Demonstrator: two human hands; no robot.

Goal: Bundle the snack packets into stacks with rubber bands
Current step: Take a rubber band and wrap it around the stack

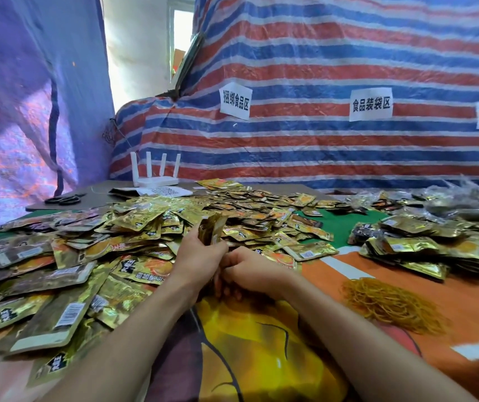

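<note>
My left hand (200,256) grips an upright stack of gold snack packets (211,229) at the middle of the table, its top sticking up above my fingers. My right hand (248,271) curls against the stack's lower end, right beside the left hand; what its fingers pinch is hidden. A wide heap of loose gold and brown packets (87,256) covers the table to the left and behind. A pile of yellow rubber bands (389,303) lies on the orange cloth to the right of my right forearm.
Bundled packets (423,250) sit at the right. A white router (157,177) and black scissors (64,199) lie on a board at the back left. A striped tarp with paper signs (371,104) walls the back. A yellow-orange patterned cloth (261,343) lies under my forearms.
</note>
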